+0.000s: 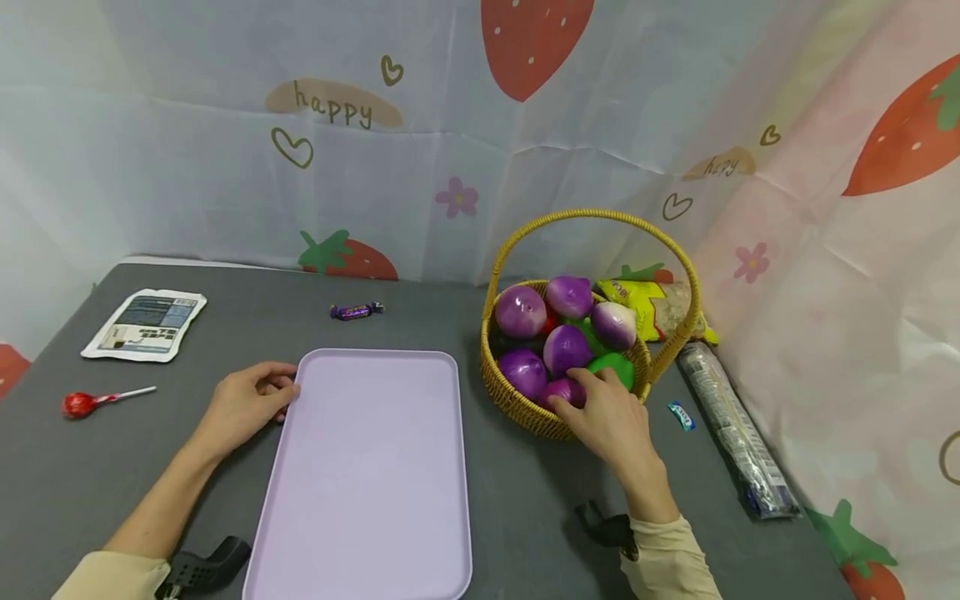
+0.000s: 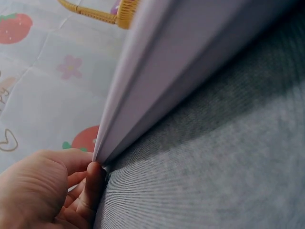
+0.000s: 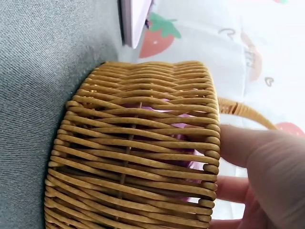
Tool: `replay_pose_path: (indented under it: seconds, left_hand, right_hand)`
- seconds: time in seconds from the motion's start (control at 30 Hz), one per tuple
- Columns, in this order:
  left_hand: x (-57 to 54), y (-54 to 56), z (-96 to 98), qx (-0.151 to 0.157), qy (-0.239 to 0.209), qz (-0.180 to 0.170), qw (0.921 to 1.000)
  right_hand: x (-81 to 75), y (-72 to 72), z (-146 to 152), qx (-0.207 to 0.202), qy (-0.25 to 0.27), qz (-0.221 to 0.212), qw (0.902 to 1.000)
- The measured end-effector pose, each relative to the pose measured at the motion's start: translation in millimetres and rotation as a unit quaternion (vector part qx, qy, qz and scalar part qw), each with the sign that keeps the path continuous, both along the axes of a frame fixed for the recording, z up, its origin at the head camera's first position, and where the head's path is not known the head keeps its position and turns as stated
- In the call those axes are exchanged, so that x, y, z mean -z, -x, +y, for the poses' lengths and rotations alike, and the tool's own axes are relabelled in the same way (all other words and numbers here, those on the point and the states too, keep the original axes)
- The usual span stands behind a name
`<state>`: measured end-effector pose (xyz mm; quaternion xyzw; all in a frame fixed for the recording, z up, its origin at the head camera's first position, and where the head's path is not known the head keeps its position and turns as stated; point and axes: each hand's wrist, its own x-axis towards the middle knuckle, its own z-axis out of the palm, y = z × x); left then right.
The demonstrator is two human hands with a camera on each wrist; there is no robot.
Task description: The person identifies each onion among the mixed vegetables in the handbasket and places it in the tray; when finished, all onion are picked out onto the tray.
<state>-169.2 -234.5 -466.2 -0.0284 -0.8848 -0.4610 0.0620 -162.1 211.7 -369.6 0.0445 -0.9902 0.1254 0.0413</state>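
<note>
A lilac rectangular tray (image 1: 367, 467) lies on the grey table. My left hand (image 1: 247, 408) is at its left rim near the far corner; in the left wrist view the thumb and a finger (image 2: 97, 167) pinch that rim. To the right stands a yellow wicker basket (image 1: 517, 408) with a tall handle, filled with several purple onions (image 1: 566, 350) and some green and red items. Reaching over the basket's near rim, my right hand (image 1: 611, 417) has thumb and fingers around a reddish-purple onion (image 1: 562, 390) at the front. The wicker wall partly hides the fingertips in the right wrist view.
A red lollipop (image 1: 82, 405) and a white pouch (image 1: 146, 325) lie at left. Behind the tray is a purple-wrapped candy (image 1: 356, 311). Right of the basket are a yellow bag (image 1: 652, 304), a small blue packet (image 1: 681, 415) and a long silvery package (image 1: 738, 429). A printed curtain borders the table.
</note>
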Motion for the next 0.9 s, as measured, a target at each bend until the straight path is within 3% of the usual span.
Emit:
replay_pose_path:
  seconds: [0.2,0.43,0.7,0.9]
  left_hand:
    - [-3.8,0.0,2.7,-0.002,0.013,-0.006,0.9999]
    - [-5.6,-0.6,2.9,0.008,0.000,-0.012,0.9999]
    - [-6.3,-0.5,3.8,0.015,-0.006,-0.023,0.9996]
    - [-5.1,-1.0,3.8,0.015,0.000,-0.017,0.9997]
  right_hand:
    - [-0.4,-0.1,0.7,-0.018,0.015,-0.005,0.9997]
    - [0.5,2.8,0.9,-0.008,0.034,0.005,0.9994]
    - [-2.5,3.9,3.2,-0.010,0.067,-0.021,0.9975]
    - [-0.2,3.7,5.5,-0.028,0.071,0.000,0.9971]
